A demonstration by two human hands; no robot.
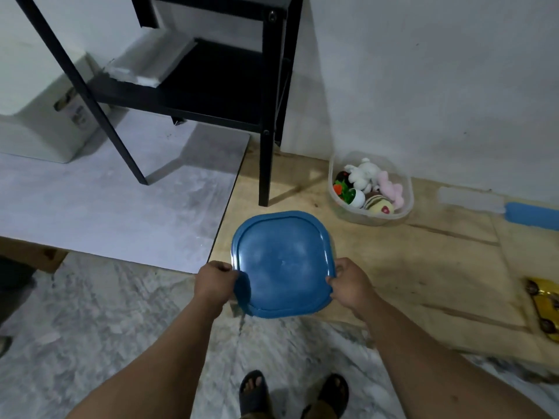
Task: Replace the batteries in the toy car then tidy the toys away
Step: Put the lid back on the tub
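A blue square lid [284, 264] covers a container in front of me, above the near edge of a wooden board [423, 261]. My left hand [216, 281] grips the lid's near left corner and my right hand [351, 282] grips its near right corner. The container underneath is almost fully hidden by the lid. A clear tub [370, 189] with several small toys, among them white and pink plush figures, stands on the board near the wall. A gold toy car [544, 306] lies at the right edge, partly cut off.
A black metal shelf unit [266, 131] stands behind the lid, one leg on the board. A white bin [45, 116] sits at the far left. A blue and clear flat piece [514, 210] lies by the wall at right. My sandalled feet [293, 394] stand on marble floor.
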